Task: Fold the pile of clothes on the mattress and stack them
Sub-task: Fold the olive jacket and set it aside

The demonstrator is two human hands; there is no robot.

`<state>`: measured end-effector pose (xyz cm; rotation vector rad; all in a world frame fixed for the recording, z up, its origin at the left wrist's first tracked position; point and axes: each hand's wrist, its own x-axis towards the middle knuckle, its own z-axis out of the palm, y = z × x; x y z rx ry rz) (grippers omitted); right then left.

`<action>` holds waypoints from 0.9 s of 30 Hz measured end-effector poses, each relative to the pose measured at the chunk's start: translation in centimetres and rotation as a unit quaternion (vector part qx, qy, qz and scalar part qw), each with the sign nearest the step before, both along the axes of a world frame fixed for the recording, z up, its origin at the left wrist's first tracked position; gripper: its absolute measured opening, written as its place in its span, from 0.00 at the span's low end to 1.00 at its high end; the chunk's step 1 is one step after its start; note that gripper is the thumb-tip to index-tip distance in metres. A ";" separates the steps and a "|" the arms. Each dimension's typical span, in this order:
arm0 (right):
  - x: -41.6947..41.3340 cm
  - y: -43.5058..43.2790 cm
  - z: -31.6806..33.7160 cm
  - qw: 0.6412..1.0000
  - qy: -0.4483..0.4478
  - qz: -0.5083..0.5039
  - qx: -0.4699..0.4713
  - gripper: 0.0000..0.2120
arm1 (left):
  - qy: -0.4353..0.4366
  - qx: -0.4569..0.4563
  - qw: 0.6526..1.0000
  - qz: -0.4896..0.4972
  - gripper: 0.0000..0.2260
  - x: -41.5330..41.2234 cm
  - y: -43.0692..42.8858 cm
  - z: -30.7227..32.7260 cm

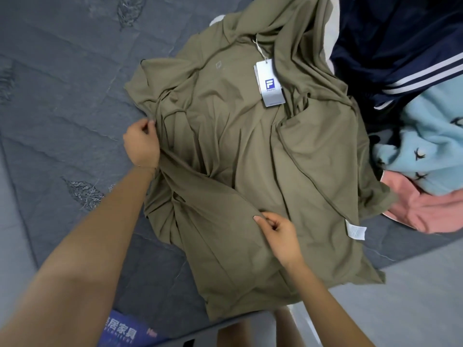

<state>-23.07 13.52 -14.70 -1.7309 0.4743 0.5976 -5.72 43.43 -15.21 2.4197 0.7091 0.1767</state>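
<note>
An olive-green shirt point(240, 156) lies spread and wrinkled across the grey mattress point(62, 96), with a white hang tag point(271, 83) near its collar and a care label point(355, 229) on its right hem. My left hand point(141, 144) pinches a fold at the shirt's left edge. My right hand point(278, 232) pinches the fabric near the lower middle. The pile on the right holds a navy garment with white stripes point(390, 43), a light blue fleece piece point(431, 146) and a pink garment point(426, 209).
The mattress edge runs along the bottom, where a blue label with printed characters point(122, 333) shows. Pale floor point(413, 296) lies at the lower right. My legs are partly seen below the shirt's hem.
</note>
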 end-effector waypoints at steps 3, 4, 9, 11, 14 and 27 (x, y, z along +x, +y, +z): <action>-0.4 -1.0 0.3 1.000 -0.009 -0.024 -0.014 0.13 | -0.116 -0.070 0.991 -0.012 0.16 1.7 -2.9 2.5; -0.5 -1.3 0.3 0.999 -0.008 -0.040 -0.016 0.12 | -0.146 -0.103 0.984 -0.026 0.16 2.3 -4.2 3.3; -0.9 -2.4 0.2 0.989 -0.002 -0.137 -0.055 0.18 | -0.194 -0.243 0.948 -0.062 0.09 5.7 -11.0 4.9; -1.1 -3.0 0.1 0.984 -0.006 -0.157 -0.085 0.19 | -0.202 -0.283 0.936 -0.050 0.09 6.5 -13.4 4.5; -1.8 -4.2 -0.4 0.980 0.011 -0.157 -0.123 0.18 | -0.165 -0.294 0.941 -0.042 0.09 7.1 -15.7 2.6; 1.7 -5.3 1.5 0.934 -0.112 0.002 -0.339 0.27 | -0.020 0.086 0.959 -0.268 0.25 2.2 -16.6 3.0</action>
